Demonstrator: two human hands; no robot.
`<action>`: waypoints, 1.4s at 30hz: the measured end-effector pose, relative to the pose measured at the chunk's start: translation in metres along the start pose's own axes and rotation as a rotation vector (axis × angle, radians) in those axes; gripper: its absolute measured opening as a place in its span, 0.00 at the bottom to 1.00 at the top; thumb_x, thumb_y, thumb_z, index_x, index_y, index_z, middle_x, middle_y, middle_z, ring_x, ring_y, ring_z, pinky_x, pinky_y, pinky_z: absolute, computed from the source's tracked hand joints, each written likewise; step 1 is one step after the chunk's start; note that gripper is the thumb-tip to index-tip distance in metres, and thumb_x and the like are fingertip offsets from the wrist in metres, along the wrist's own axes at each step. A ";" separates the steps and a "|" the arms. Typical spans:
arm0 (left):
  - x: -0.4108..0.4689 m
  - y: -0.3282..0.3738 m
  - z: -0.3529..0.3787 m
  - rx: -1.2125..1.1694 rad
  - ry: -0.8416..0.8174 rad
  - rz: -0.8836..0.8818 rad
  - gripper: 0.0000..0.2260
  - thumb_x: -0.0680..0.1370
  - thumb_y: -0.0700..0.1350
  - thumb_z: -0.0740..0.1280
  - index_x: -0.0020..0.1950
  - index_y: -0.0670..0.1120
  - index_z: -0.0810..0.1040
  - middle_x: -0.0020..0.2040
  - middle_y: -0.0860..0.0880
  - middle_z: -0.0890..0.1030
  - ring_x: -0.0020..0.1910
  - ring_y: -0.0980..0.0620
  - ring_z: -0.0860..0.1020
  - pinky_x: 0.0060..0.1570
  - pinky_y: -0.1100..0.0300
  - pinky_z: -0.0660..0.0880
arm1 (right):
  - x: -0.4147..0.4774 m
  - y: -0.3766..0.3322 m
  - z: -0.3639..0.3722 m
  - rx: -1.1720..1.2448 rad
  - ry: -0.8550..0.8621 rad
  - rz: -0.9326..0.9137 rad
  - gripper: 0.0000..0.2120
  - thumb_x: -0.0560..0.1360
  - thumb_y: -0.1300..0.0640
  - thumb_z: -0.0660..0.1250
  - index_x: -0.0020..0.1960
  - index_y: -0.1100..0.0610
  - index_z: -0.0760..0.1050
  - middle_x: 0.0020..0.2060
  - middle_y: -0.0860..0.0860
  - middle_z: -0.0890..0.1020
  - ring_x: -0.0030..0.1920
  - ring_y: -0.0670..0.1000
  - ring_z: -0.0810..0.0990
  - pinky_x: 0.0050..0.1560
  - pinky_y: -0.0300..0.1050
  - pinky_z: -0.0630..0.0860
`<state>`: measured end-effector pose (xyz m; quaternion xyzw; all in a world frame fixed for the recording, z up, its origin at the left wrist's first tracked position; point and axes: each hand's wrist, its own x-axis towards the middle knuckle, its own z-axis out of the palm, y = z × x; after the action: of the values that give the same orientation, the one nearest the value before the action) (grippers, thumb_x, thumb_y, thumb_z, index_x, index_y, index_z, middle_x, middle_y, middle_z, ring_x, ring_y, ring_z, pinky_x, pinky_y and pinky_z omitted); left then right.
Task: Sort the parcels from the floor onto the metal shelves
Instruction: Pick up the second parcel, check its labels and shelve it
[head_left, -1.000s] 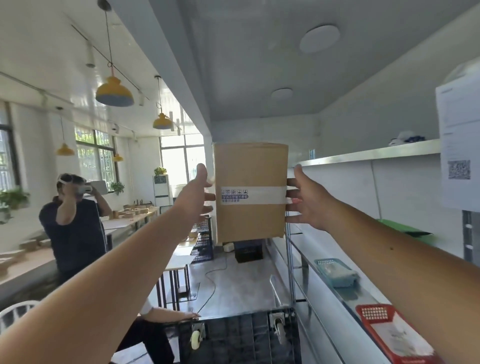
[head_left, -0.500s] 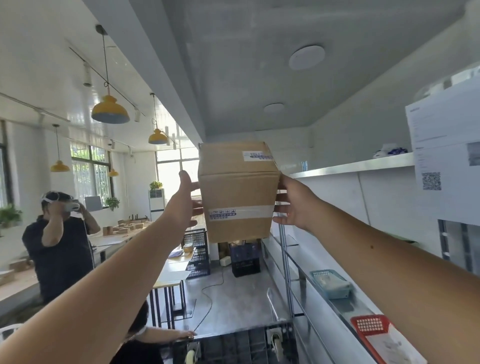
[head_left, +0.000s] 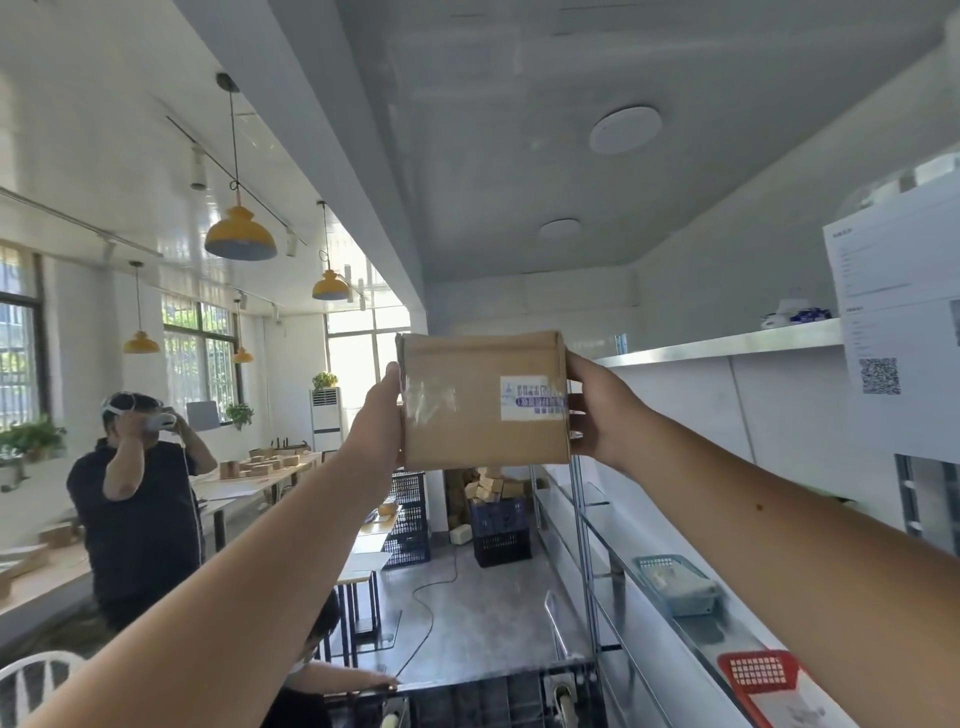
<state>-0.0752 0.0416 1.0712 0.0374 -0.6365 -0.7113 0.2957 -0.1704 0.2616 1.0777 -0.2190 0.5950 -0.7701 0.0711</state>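
Parcel: brown cardboard box (head_left: 467, 421) w/ white-and-blue label (head_left: 532, 397) on its front, held in the air at arm's length btwn your hands, beside the end of the top steel shelf (head_left: 727, 344). Your right hand (head_left: 597, 410) grips the right edge, fingers (head_left: 574, 401) curled onto the front. Your left hand (head_left: 379, 421) presses the left side; fingers hidden, can't tell grip.

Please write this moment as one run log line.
phase: carry; cardboard box: held up in air, label toward camera; left hand: holds left side; right hand: holds right side
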 end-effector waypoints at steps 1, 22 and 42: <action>0.000 -0.001 0.001 -0.012 -0.005 0.001 0.22 0.86 0.64 0.57 0.52 0.53 0.85 0.44 0.51 0.91 0.48 0.48 0.87 0.59 0.46 0.82 | 0.001 0.001 0.000 0.009 0.003 -0.006 0.25 0.78 0.35 0.68 0.67 0.50 0.80 0.47 0.55 0.85 0.45 0.57 0.85 0.43 0.50 0.82; -0.002 -0.015 0.003 0.070 0.015 0.008 0.27 0.83 0.65 0.63 0.77 0.52 0.75 0.72 0.50 0.81 0.72 0.42 0.79 0.76 0.39 0.71 | 0.018 0.023 0.000 0.101 0.009 -0.080 0.16 0.81 0.49 0.67 0.65 0.56 0.81 0.39 0.50 0.84 0.39 0.53 0.81 0.39 0.46 0.75; 0.010 -0.023 0.003 0.069 -0.009 -0.024 0.25 0.83 0.62 0.65 0.75 0.48 0.75 0.53 0.44 0.84 0.57 0.38 0.85 0.57 0.39 0.84 | 0.017 0.028 0.004 -0.056 -0.075 -0.080 0.09 0.83 0.59 0.63 0.51 0.49 0.81 0.44 0.45 0.86 0.39 0.46 0.85 0.41 0.44 0.73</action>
<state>-0.0931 0.0404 1.0534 0.0521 -0.6615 -0.6927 0.2826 -0.1879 0.2437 1.0559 -0.2735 0.6039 -0.7465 0.0563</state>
